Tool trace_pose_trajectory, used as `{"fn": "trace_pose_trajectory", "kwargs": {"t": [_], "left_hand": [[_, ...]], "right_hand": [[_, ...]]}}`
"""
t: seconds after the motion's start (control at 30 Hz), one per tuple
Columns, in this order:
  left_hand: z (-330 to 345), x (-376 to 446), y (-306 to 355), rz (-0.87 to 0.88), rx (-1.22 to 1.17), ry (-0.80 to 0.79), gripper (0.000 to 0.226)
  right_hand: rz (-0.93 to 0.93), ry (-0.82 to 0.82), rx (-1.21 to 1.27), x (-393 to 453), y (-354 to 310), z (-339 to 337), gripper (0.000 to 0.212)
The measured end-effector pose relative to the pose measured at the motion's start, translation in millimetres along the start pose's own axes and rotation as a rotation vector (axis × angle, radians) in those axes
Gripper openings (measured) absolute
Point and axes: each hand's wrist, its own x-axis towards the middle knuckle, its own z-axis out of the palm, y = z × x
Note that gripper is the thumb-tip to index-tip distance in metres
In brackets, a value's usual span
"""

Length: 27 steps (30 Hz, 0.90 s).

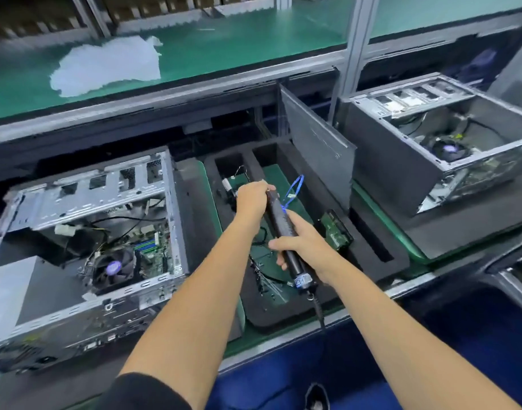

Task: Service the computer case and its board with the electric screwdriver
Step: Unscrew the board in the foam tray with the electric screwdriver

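I see my right hand (pixel 301 247) wrapped around the lower part of the long black electric screwdriver (pixel 284 232). My fingers (pixel 279 242) are curled tight around it. My left hand (pixel 252 198) holds the top end of the same tool, with its fingers closed over the tip. The tool is tilted and sits above the black foam tray (pixel 369 232) in the middle of the table (pixel 407 288). A cord (pixel 318 309) hangs from its bottom end. The open computer case (pixel 85 232) lies on its side to the left of my hands, near them but not touching. I can see its board (pixel 153 247) and a round fan (pixel 113 267) inside. Another open case (pixel 443 137) sits far off to the right. A small green board (pixel 336 232) rests in the tray just beside my right hand.
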Motion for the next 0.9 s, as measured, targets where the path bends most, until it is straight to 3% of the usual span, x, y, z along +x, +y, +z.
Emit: {"fn": "trace_pose_trajectory", "kwargs": {"t": [0.1,0.13,0.23,0.3,0.5,0.7,0.9], "left_hand": [[-1.2,25.1,-21.6,-0.119,0.051,0.094,0.028],[-4.5,31.6,-32.7,-0.120,0.174,0.095,0.028],[-10.8,40.8,-67.4,-0.008,0.914,-0.068,0.017],[-3.0,42.8,-81.5,0.010,1.155,-0.225,0.016],[23.0,55.7,-111.3,-0.048,1.266,-0.380,0.027],[28.4,63.8,-132.3,-0.052,1.159,-0.307,0.023],[30.1,62.2,-129.2,-0.073,1.078,-0.322,0.009]], "right_hand": [[0.071,0.017,-0.035,25.8,10.6,-16.0,0.085],[0.100,0.023,-0.049,32.7,13.2,-19.0,0.087],[0.161,-0.010,-0.005,49.0,19.3,-23.3,0.064],[0.171,-0.028,-0.014,58.4,21.0,-24.5,0.047],[0.195,-0.024,-0.118,77.2,30.4,-31.7,0.056],[0.238,-0.033,-0.147,87.6,44.8,-34.4,0.047],[0.246,-0.027,-0.163,91.8,47.5,-32.1,0.051]]}}
